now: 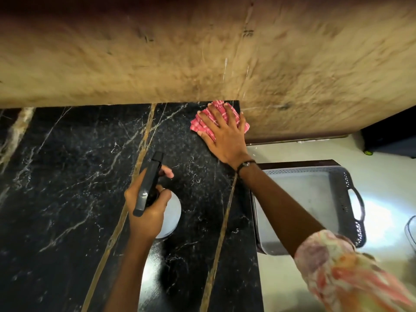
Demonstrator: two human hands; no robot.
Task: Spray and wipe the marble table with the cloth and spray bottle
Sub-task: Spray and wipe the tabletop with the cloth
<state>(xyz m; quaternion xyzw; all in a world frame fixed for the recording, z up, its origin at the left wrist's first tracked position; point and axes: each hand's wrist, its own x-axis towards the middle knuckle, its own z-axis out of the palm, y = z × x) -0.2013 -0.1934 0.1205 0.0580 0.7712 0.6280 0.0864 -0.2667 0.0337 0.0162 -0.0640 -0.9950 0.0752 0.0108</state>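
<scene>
A: Black marble desk [67,176] with gold and white veins, butted against a rough tan wall [157,59]. What do you have on the hands?

B: I read the right hand [221,136] lying flat on the pink checked cloth [203,121] at the desk's far right corner, right by the wall. The fingers [213,113] are straight and spread, pressing down; cloth shows past the fingertips and on both sides of them.

A: And the left?

B: The left hand [146,210] grips the spray bottle [173,212], held above the desk's middle. Fingers curled round the neck, index finger out front on the trigger side, black spray head [149,181] pointing toward the wall. The pale bottle body sits under the palm.

A: Anything off the desk?

B: I see a grey plastic tray [344,199] with handles, on the pale floor [387,158] to the right, under the right forearm. Dark wrist band [246,164] and a patterned sleeve [342,271] on that arm.
</scene>
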